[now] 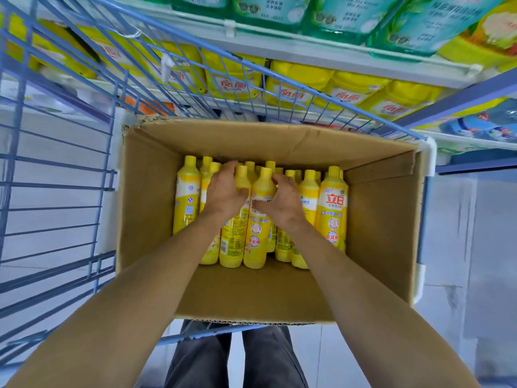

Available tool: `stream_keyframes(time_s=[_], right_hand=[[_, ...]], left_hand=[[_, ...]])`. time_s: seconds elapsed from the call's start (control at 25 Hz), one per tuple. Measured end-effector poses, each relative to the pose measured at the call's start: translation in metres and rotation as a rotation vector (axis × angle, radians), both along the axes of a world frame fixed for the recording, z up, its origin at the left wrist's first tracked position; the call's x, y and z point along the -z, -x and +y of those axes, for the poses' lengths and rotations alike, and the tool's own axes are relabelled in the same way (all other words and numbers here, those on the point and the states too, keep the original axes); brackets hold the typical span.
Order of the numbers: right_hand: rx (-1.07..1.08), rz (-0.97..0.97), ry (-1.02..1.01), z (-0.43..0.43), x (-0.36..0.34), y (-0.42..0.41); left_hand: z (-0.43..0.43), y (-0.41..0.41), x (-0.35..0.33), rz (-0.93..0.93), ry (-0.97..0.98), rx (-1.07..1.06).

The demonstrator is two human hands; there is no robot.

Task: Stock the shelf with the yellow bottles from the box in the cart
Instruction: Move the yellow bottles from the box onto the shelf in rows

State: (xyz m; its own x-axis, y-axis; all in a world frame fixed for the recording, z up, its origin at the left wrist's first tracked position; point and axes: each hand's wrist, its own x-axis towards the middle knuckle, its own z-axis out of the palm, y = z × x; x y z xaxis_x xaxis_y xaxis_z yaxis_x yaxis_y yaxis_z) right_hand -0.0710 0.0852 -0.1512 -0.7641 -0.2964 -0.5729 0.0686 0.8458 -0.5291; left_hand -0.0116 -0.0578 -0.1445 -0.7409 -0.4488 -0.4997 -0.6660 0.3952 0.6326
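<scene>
An open cardboard box (145, 208) sits in the blue wire cart (56, 175). Several yellow bottles with yellow caps stand upright in its far half. My left hand (223, 191) curls round the shoulder of one yellow bottle (232, 242). Right beside it, my right hand (282, 200) grips a neighbouring yellow bottle (258, 236) near its neck. Another bottle (333, 208) with a red logo stands at the right end of the group. Both held bottles still stand among the others.
The shelf (335, 54) lies beyond the cart, with green bottles on top and large yellow bottles (232, 77) on the level below. The box's near half shows bare cardboard floor. My legs are below the cart's near edge.
</scene>
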Motion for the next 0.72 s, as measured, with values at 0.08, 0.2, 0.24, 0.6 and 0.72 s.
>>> stream_keyframes(time_s=[0.08, 0.2, 0.24, 0.6, 0.72], right_hand=[[0.027, -0.033, 0.016, 0.005, -0.001, 0.0], [0.075, -0.101, 0.087, 0.014, -0.005, 0.002], [0.08, -0.122, 0.117, 0.017, -0.008, 0.001], [-0.073, -0.162, 0.284, 0.019, -0.059, 0.004], [-0.111, -0.138, 0.365, 0.008, -0.11, 0.023]], left_hand=[[-0.007, 0.0, -0.004, 0.006, -0.164, -0.1], [-0.023, -0.005, -0.003, -0.005, -0.328, -0.073], [-0.025, -0.008, -0.006, -0.016, -0.389, -0.068], [-0.033, -0.03, -0.049, 0.054, -0.473, -0.037], [-0.047, -0.018, -0.098, 0.116, -0.49, -0.029]])
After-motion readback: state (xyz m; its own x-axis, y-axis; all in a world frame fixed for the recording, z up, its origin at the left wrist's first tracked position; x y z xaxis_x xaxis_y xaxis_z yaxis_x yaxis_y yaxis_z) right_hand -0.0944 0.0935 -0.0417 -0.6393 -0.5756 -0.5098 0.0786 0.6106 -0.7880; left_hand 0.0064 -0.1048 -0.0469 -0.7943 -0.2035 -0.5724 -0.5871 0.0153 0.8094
